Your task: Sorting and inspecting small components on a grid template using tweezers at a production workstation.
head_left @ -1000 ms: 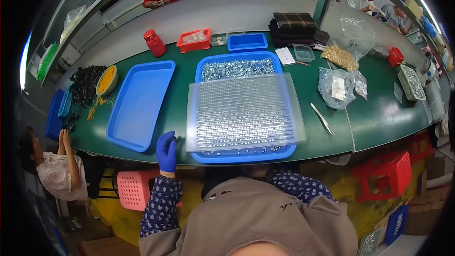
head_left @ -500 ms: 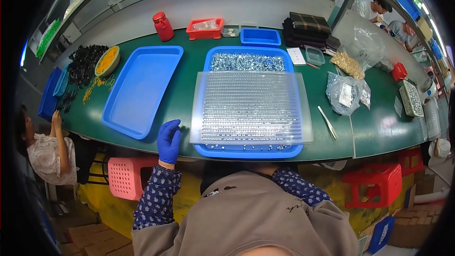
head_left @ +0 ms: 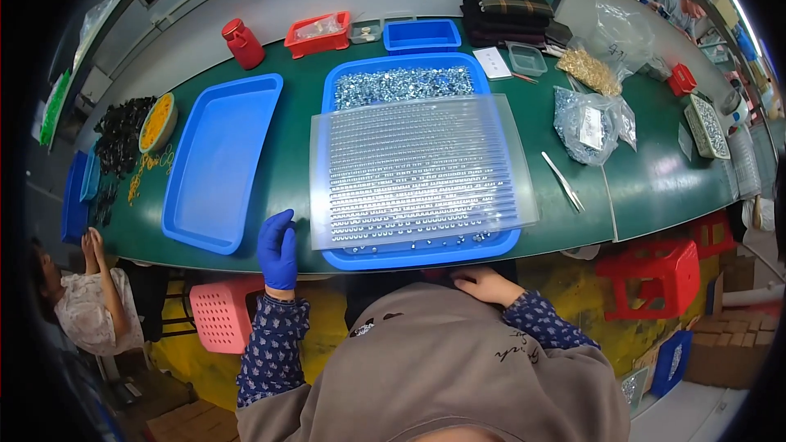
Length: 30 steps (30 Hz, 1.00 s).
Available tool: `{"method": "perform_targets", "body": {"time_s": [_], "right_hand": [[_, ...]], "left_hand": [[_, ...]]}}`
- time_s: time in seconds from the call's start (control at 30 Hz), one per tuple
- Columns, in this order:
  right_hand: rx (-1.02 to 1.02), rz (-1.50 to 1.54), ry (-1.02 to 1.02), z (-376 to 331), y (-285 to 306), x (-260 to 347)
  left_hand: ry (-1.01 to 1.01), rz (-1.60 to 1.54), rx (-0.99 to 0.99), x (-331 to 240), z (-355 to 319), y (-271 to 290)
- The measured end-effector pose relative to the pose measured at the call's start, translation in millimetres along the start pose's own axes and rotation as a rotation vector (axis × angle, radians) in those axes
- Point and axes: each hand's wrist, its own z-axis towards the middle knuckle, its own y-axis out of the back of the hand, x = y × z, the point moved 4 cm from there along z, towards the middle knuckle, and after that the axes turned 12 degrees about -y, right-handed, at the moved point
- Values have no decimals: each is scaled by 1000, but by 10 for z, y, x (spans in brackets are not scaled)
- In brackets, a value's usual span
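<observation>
My left hand (head_left: 277,250), in a blue glove, rests on the near edge of the green table (head_left: 291,155), fingers apart, holding nothing. It is just left of a clear ridged plastic sheet (head_left: 417,170) that lies over a blue tray (head_left: 414,257) filled with small silver parts (head_left: 401,84). My right hand (head_left: 483,284) is bare and lies against my body below the table edge, fingers curled, nothing seen in it.
An empty blue tray (head_left: 217,160) lies to the left. Tweezers (head_left: 563,182) and bags of parts (head_left: 591,123) lie to the right. A red jug (head_left: 242,43), red bin (head_left: 320,32), small blue tray (head_left: 422,35) stand at the back. Other people work nearby.
The view has shifted closer over the table. My left hand stays at the table edge beside the tray; my right hand now shows below the edge.
</observation>
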Motion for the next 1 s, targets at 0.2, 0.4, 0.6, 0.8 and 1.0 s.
{"method": "perform_targets", "body": {"time_s": [0.2, 0.4, 0.6, 0.8, 1.0], "right_hand": [[193, -15, 26, -867, 578, 727], [-440, 468, 88, -1044, 1341, 911], [-743, 292, 99, -772, 1509, 662], [-867, 380, 88, -620, 1387, 273], [-836, 360, 123, -558, 1345, 287]], "left_hand": [[26, -49, 15, 16, -4, 32], [112, -152, -98, 146, -55, 73], [161, -160, -115, 67, 1, 16], [78, -22, -142, 107, -34, 19], [79, 16, -133, 70, -16, -3]]}}
